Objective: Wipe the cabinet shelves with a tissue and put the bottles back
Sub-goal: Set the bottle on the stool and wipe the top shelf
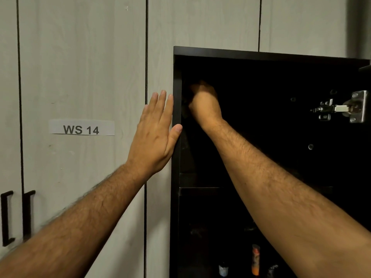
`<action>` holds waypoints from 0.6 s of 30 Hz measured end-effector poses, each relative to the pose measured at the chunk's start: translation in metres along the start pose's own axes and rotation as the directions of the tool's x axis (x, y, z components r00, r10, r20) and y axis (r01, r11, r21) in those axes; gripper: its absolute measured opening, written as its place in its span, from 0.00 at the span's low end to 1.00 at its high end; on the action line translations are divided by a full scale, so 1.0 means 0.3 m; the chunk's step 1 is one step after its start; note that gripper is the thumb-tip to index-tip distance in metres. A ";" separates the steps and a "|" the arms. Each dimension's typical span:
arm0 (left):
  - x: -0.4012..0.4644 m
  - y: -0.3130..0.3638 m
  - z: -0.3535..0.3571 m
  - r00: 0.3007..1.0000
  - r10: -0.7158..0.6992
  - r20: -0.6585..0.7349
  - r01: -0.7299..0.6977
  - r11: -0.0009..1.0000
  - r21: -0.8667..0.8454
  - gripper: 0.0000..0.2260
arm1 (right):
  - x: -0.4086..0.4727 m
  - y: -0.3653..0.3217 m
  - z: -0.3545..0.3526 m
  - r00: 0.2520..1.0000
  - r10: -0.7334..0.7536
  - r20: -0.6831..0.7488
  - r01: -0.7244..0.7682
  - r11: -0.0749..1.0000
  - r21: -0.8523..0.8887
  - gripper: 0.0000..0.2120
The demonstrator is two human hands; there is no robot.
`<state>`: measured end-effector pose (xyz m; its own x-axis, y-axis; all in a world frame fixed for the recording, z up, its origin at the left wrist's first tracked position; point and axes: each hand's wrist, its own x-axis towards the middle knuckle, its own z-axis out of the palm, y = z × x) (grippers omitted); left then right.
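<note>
A black cabinet [176, 157] stands open in front of pale wooden doors. My right hand [204, 105] reaches into its dark upper compartment near the left wall. Its fingers curl away from me, blurred and in shadow, so I cannot see whether they hold anything. No tissue is visible. My left hand [156, 135] lies flat against the cabinet's outer left side, fingers straight, with the thumb on the front edge. A shelf [200, 190] divides the cabinet below my right forearm. On a lower level stand an orange bottle [255, 259], a small blue-labelled bottle [223, 269] and a dark bottle [272, 269].
A metal hinge [341, 109] sticks out at the cabinet's right wall. A paper label reading WS 14 [81, 129] is stuck on the pale door to the left. Two black door handles [8, 217] sit at the far left.
</note>
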<state>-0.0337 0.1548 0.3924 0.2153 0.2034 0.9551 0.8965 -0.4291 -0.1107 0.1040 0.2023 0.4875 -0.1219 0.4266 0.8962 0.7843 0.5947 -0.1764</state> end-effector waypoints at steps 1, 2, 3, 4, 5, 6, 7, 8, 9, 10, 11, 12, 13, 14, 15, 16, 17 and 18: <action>0.000 0.001 0.002 1.000 -0.002 -0.002 0.002 1.000 -0.007 0.28 | 0.002 -0.003 -0.002 1.000 0.021 0.016 -0.021 1.000 0.003 0.16; 0.000 0.001 0.003 1.000 -0.004 -0.003 0.004 1.000 -0.012 0.28 | 0.000 -0.005 -0.003 0.999 0.037 0.025 -0.037 0.999 -0.001 0.16; 0.000 0.001 0.004 1.000 -0.005 -0.004 0.005 1.000 -0.015 0.28 | -0.004 -0.003 0.000 0.999 0.039 0.025 -0.039 0.999 -0.002 0.16; 0.000 0.002 0.004 1.000 -0.004 -0.005 0.004 1.000 -0.017 0.28 | -0.013 -0.002 0.002 0.999 0.029 0.021 -0.029 1.000 0.006 0.17; -0.001 0.001 0.004 1.000 -0.004 -0.006 0.004 1.000 -0.017 0.28 | -0.024 0.003 0.008 1.000 0.021 0.020 -0.021 1.000 0.017 0.17; -0.001 0.001 0.004 1.000 -0.004 -0.006 0.004 1.000 -0.016 0.28 | -0.040 0.011 0.016 1.000 0.005 0.012 -0.005 1.000 0.025 0.16; -0.001 0.001 0.004 1.000 -0.005 -0.005 0.005 1.000 -0.014 0.28 | -0.057 0.021 0.027 1.000 -0.019 0.006 0.019 0.999 0.032 0.14; -0.001 0.000 0.005 1.000 -0.006 -0.005 0.006 1.000 -0.015 0.28 | -0.078 0.033 0.039 0.998 -0.055 0.004 0.055 0.998 0.042 0.12; -0.001 0.001 0.005 1.000 -0.006 -0.006 0.006 1.000 -0.016 0.28 | -0.103 0.046 0.050 0.995 -0.100 0.009 0.100 0.994 0.046 0.11; -0.001 0.001 0.006 1.000 -0.006 -0.006 0.006 1.000 -0.019 0.28 | -0.130 0.060 0.059 0.988 -0.152 0.025 0.151 0.988 0.040 0.09; -0.001 0.001 0.006 1.000 -0.006 -0.007 0.006 1.000 -0.022 0.28 | -0.157 0.073 0.067 0.978 -0.200 0.053 0.199 0.980 0.024 0.08; -0.001 0.001 0.007 1.000 -0.008 -0.008 0.008 1.000 -0.027 0.28 | -0.185 0.086 0.073 0.965 -0.246 0.092 0.245 0.969 0.016 0.07; -0.002 0.001 0.008 1.000 -0.012 -0.008 0.011 0.999 -0.032 0.28 | -0.212 0.100 0.079 0.949 -0.287 0.131 0.288 0.957 0.009 0.06; -0.002 0.000 0.010 1.000 -0.016 -0.008 0.016 0.999 -0.035 0.28 | -0.237 0.109 0.080 0.930 -0.320 0.179 0.326 0.945 -0.001 0.05; -0.003 0.001 0.012 1.000 -0.021 -0.008 0.021 0.999 -0.038 0.28 | -0.256 0.116 0.083 0.912 -0.342 0.228 0.354 0.935 -0.014 0.04; -0.004 0.001 0.012 1.000 -0.024 -0.009 0.024 0.999 -0.041 0.28 | -0.272 0.117 0.082 0.895 -0.350 0.277 0.370 0.929 -0.023 0.04; -0.004 0.002 0.013 1.000 -0.026 -0.010 0.025 0.999 -0.043 0.28 | -0.280 0.118 0.084 0.880 -0.344 0.327 0.372 0.928 -0.026 0.04; -0.004 0.003 0.014 1.000 -0.027 -0.010 0.027 0.999 -0.044 0.28 | -0.285 0.115 0.081 0.862 -0.335 0.381 0.372 0.928 -0.026 0.04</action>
<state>-0.0315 0.1579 0.3898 0.1869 0.2060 0.9606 0.8838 -0.4622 -0.0728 0.1268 0.2030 0.3948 -0.5995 0.4279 0.6763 0.6980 0.6930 0.1803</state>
